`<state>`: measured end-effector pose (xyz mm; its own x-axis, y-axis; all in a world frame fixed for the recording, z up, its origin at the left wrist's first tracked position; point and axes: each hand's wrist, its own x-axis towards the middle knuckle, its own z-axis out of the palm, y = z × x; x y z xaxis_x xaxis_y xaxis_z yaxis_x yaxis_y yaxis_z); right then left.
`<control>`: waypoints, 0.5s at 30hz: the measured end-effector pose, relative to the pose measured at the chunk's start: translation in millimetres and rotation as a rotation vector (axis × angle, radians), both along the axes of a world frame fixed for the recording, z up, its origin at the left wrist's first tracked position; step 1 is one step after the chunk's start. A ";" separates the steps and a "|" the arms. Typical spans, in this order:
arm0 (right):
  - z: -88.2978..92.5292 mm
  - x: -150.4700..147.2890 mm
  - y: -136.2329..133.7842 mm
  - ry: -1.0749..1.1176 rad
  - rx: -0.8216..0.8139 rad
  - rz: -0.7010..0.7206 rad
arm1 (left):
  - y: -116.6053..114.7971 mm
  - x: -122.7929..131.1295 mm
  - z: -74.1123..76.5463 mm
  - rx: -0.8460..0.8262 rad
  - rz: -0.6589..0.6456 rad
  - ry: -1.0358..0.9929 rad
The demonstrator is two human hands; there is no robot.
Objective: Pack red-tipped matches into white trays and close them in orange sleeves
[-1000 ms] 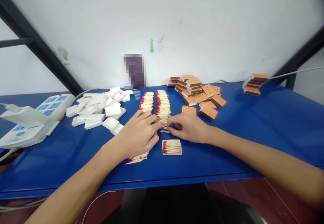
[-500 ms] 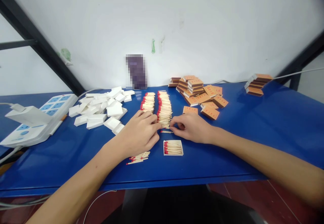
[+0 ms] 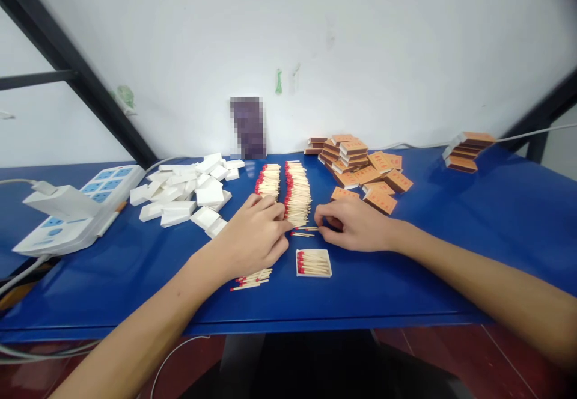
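Note:
Two long rows of red-tipped matches lie on the blue table; the right row of matches (image 3: 297, 191) ends between my hands. My left hand (image 3: 259, 231) is curled over the front of the left row of matches (image 3: 268, 179), its fingertips partly hidden. At the near end of the right row, my right hand (image 3: 354, 225) pinches the plain end of a match (image 3: 307, 229). A few loose matches (image 3: 303, 234) lie just below it. Nearer me sits a white matchbox tray (image 3: 330, 267) holding matches. Beside my left wrist is a small heap of matches (image 3: 255, 279).
White empty-looking trays (image 3: 210, 191) are heaped at left, beside a power strip (image 3: 106, 185) with a plugged-in adapter. Orange matchbox sleeves (image 3: 367, 173) are piled right of the rows. More sleeves (image 3: 469, 146) stand stacked at far right. A blurred dark panel (image 3: 249, 128) leans against the wall.
My right hand has drawn slightly away from the row, to the right, and a match now shows at its fingertips. My left hand stays put; the whole view has shifted a little.

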<state>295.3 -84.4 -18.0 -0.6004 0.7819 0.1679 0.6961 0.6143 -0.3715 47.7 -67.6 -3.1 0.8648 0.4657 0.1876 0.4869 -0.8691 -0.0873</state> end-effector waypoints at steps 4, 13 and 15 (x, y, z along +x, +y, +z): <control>-1.0 0.3 -0.3 -0.026 -0.002 0.003 | -0.3 0.1 -0.6 -0.007 -0.002 0.003; -8.0 -4.3 -1.4 0.030 0.085 0.051 | -0.9 0.8 -0.1 -0.013 0.006 0.001; -11.1 -5.8 -2.1 0.036 0.111 0.026 | -1.3 0.4 -0.1 -0.009 0.004 -0.006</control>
<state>289.6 -86.4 -29.1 -0.6119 0.7418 0.2743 0.6669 0.6704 -0.3253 48.1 -68.9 -3.2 0.8617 0.4711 0.1883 0.4912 -0.8676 -0.0772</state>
